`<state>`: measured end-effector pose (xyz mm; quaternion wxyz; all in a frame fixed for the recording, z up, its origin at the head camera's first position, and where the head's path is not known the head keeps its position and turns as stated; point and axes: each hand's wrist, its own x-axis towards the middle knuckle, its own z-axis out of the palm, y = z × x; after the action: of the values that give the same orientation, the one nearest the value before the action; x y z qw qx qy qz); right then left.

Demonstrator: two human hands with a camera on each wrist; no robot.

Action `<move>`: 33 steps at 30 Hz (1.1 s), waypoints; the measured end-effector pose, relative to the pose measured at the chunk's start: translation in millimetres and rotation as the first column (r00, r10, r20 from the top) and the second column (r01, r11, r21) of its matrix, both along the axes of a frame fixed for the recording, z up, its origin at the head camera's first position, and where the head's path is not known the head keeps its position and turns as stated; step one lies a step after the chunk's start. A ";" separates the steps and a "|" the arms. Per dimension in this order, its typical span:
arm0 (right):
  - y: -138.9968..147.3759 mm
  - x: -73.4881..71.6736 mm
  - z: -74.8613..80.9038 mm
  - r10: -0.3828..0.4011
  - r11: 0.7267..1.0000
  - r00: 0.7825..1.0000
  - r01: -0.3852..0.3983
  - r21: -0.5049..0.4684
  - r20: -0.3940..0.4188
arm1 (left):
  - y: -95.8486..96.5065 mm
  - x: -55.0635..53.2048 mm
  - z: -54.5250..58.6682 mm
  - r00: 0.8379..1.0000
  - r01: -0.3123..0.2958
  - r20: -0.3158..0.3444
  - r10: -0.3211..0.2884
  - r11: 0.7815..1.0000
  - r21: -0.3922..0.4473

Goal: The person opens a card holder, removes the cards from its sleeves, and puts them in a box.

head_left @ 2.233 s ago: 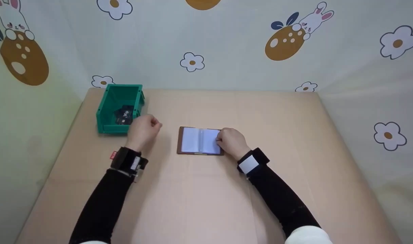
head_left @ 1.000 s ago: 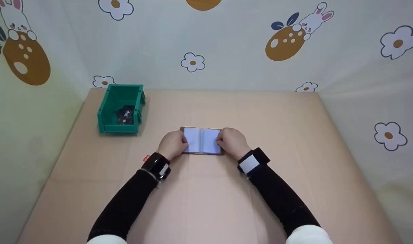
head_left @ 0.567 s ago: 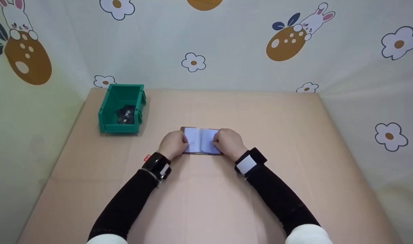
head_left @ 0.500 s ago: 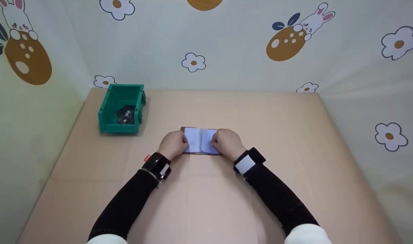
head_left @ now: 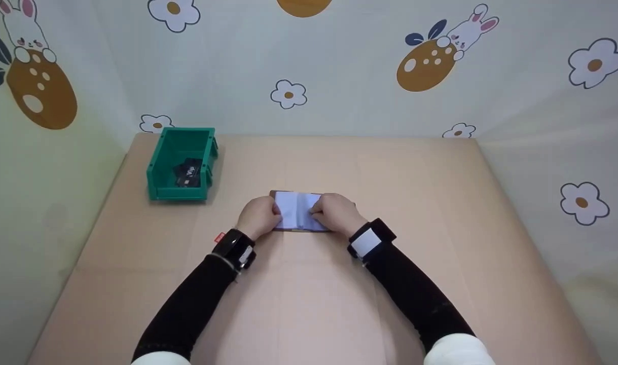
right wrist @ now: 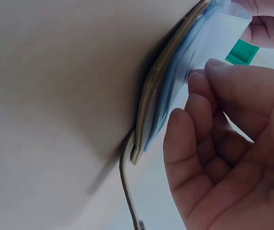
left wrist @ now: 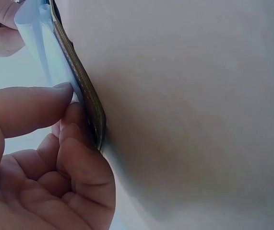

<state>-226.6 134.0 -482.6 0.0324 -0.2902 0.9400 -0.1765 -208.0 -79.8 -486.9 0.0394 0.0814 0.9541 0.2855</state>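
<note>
An open card holder (head_left: 288,209) with a brown cover and clear plastic sleeves lies on the table between the hands. My left hand (head_left: 258,215) pinches its left edge; in the left wrist view the thumb presses the sleeves and the curled fingers sit at the cover (left wrist: 86,88). My right hand (head_left: 339,213) pinches a clear sleeve (right wrist: 225,31) between thumb and index finger, and the sleeve bends up off the right side. The right wrist view shows more sleeves stacked on the cover below it, and a strap (right wrist: 124,175) sticking out.
At the back left of the table (head_left: 415,172) stands a green bin (head_left: 179,192) with several black cards (head_left: 189,175) inside, one reading "Vip". A patterned curtain (head_left: 349,66) hangs behind and along both sides.
My left hand has come from beside the green bin to the card holder's left edge. My right hand has moved left from the right edge, bending a sleeve toward the middle.
</note>
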 end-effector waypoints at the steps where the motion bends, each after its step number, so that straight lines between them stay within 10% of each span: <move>1: 0.2 -0.2 -0.2 0.000 1.000 1.000 0.000 0.002 0.009 | 0.0 0.1 0.2 1.000 0.000 -0.003 0.000 1.000 0.001; 33: 3.2 1.2 -1.0 0.064 0.998 0.998 -0.064 -0.024 0.005 | 0.3 1.6 -1.2 0.999 0.031 -0.019 -0.031 0.999 -0.005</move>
<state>-225.4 137.2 -483.6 0.0376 -0.3201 0.9279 -0.1874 -206.3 -79.5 -488.1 0.0349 0.0990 0.9537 0.2819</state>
